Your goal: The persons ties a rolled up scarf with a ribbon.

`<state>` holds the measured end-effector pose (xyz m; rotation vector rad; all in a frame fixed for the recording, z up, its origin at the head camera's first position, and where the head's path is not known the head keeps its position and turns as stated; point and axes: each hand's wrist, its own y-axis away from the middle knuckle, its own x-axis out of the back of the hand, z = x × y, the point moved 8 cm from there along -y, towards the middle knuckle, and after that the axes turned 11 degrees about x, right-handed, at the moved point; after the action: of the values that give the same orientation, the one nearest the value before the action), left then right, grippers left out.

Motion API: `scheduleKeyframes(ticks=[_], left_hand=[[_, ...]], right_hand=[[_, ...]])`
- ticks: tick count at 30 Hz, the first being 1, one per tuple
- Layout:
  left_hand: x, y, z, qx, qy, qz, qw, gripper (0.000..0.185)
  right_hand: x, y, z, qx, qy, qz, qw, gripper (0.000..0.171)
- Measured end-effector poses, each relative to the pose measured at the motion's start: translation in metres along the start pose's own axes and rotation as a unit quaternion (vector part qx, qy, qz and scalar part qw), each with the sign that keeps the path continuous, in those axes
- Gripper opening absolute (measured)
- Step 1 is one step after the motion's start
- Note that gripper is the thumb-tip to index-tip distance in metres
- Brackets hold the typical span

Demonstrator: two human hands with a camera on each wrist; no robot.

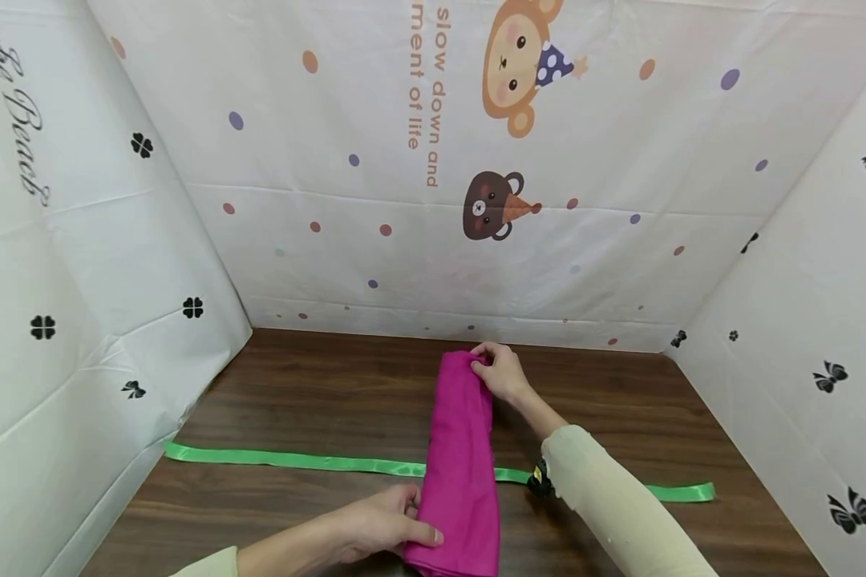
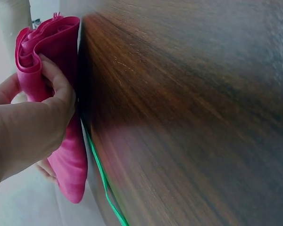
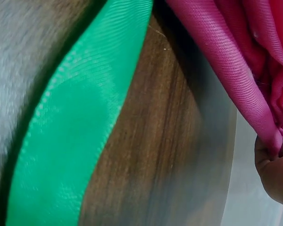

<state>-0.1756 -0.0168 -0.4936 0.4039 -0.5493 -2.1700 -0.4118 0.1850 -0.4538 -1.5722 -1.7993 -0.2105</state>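
Observation:
A magenta cloth [image 1: 462,457], rolled or folded into a long bundle, lies lengthwise across the green ribbon [image 1: 296,460]. My left hand [image 1: 378,521] grips the bundle's near end, thumb on top and fingers at its left side. In the left wrist view that end of the cloth [image 2: 59,52] shows several coiled layers, with fingers curled against them. At the far end, my right hand [image 1: 501,373] pinches the cloth's top right corner. The right wrist view has loose folds of the cloth [image 3: 221,52] hanging near a pinching hand, and the ribbon [image 3: 80,117] close to the camera.
The dark wood table [image 1: 317,393] carries the ribbon from its left edge toward the right side. White printed sheets [image 1: 346,256] wall in the back, left and right. A small black device [image 1: 540,479] sits at my right sleeve, over the ribbon.

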Motion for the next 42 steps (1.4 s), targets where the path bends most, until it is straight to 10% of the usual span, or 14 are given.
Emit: scheduleKeyframes(ticks=[12,24,42], left_hand=[[0.0,-0.002,-0.007,-0.013,-0.002,-0.025,0.9996,0.03],[0.005,0.0,-0.003,-0.034,-0.115,0.043,0.9918,0.033],[0.006,-0.001,0.004,-0.071,-0.274,0.121,0.9513,0.035]], right_hand=[[-0.006,0.007,0.004,0.0,0.008,0.013,1.0,0.012],[-0.009,0.007,0.015,-0.009,0.005,-0.009,1.0,0.012],[-0.014,0.013,0.032,-0.036,0.032,-0.046,0.998,0.014]])
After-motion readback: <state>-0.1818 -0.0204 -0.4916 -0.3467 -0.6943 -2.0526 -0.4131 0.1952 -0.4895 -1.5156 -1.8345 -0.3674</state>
